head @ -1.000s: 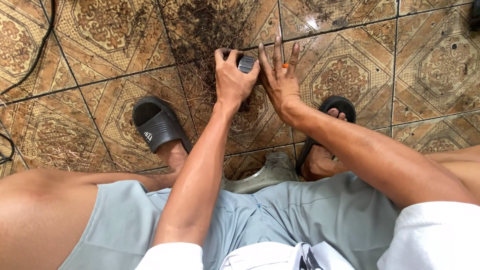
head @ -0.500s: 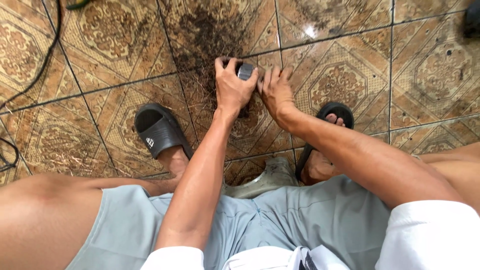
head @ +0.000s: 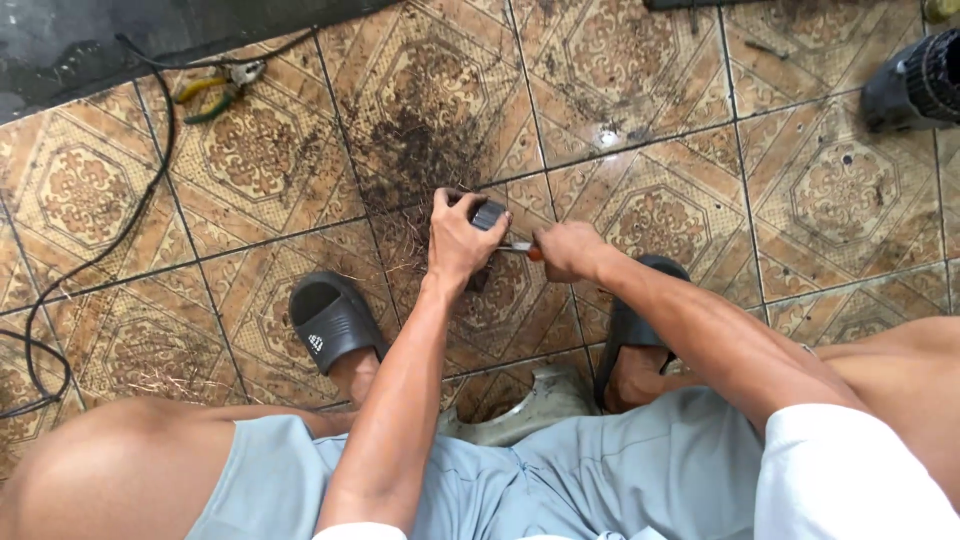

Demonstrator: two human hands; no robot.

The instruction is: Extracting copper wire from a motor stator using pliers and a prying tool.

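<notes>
Head view looked down on two bare hands working low over a patterned tile floor [head: 700, 200]. One left hand [head: 460, 238] had its grip curled tight around one small dark block-shaped part [head: 487, 214], which sat at the fingertips just above the floor between the person's feet. One right hand [head: 567, 250] was closed in a fist, its grip pinching one slim tool with an orange handle [head: 527, 251], the metal tip pointing toward the dark part and reaching the left hand. Just beyond the hands lay one patch of dark debris [head: 425, 150] spread over the tiles. Two black slide sandals were in view, one left sandal [head: 330, 320] and one right sandal [head: 630, 325], each on a foot to either side of the hands. Farther off, at the upper left, lay one pair of pliers with green and yellow handles [head: 215, 90], beside one black cable [head: 130, 225] looping down the left edge. One black ribbed object [head: 915, 85] sat at the upper right corner.
</notes>
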